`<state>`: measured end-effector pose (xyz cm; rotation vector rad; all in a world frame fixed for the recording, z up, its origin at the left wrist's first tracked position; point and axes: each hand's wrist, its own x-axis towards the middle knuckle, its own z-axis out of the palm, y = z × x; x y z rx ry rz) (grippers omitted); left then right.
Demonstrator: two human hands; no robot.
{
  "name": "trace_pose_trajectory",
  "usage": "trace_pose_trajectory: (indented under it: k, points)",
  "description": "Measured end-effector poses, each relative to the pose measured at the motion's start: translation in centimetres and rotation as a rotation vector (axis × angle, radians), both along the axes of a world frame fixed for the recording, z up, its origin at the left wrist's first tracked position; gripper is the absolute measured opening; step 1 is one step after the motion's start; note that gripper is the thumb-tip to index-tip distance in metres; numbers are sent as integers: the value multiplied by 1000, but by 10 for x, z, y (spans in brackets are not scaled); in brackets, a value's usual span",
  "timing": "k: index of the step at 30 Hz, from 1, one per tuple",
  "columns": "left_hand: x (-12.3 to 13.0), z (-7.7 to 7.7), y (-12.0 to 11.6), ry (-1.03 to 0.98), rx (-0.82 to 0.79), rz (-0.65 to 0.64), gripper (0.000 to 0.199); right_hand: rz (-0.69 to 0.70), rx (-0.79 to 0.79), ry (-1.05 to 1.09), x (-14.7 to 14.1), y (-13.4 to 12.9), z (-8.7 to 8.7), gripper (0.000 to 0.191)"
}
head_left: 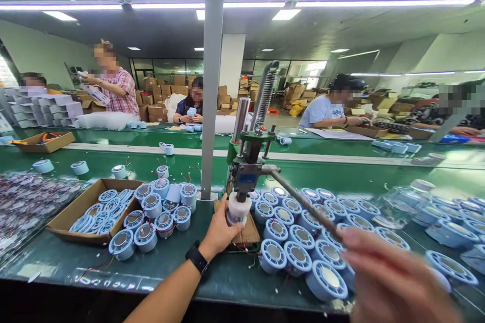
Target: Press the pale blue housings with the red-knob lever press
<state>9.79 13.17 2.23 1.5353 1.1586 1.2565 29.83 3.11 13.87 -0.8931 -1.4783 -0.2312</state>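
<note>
Evidently the work centres on a white piece point(240, 211), which sits under the ram of a hand press point(248, 177), just beyond the left hand point(222, 229). That hand is curled around the piece, thumb in front and fingers at its far side; whether the ram already bears on it or stops just short, I cannot tell. A brown board point(248, 236) lies beneath, close by the left fingertips. From the press, a lever point(301, 199) slopes toward the person, and the right hand point(394, 272), blurred, seems closed on its end, though the exact grip is hard to make out. The step in hand looks like pressing, one hand steadying the piece while the other works the lever; the next move, I judge, calls for an even pull, with the left thumb and fingers clear of the ram. Between the two hands and beyond the right one, light-blue round parts point(275, 229) with grey discs on top crowd the desk point(140, 275), a clear jar point(403, 204) among them. Left of the left hand stands a cluster of similar blue housings point(151, 207), some with wires, and farther left a cardboard box point(76, 234) holds blue rings point(108, 207)
</note>
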Motion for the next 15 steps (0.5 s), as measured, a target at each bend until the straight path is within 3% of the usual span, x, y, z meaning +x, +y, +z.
trace_pose_trajectory:
  k: [2, 4, 6, 7, 8, 10, 13, 15]
  points:
    - [0, 0, -4, 28, 14, -3, 90, 46, 86, 9, 1, 39, 67, 11]
    - [1, 0, -6, 60, 22, -18, 88, 205, 75, 7, -1, 87, 129, 22]
    - [3, 1, -8, 86, 30, -30, 86, 345, -31, 47, -8, 128, 163, 37]
    - [3, 2, -10, 92, 35, -28, 86, 394, -69, 69, -13, 140, 166, 44]
    - [1, 3, -15, 99, 42, -17, 85, 420, -92, 94, -19, 147, 157, 50]
    - [-8, 6, -30, 127, 67, 37, 79, 430, -93, 149, -36, 142, 111, 59]
    - [-45, 15, -65, 231, 174, 190, 59, 321, -166, 283, -64, 110, 1, 70]
    - [-87, 31, -85, 387, 262, 361, 46, 229, -326, 329, -78, 90, -67, 83]
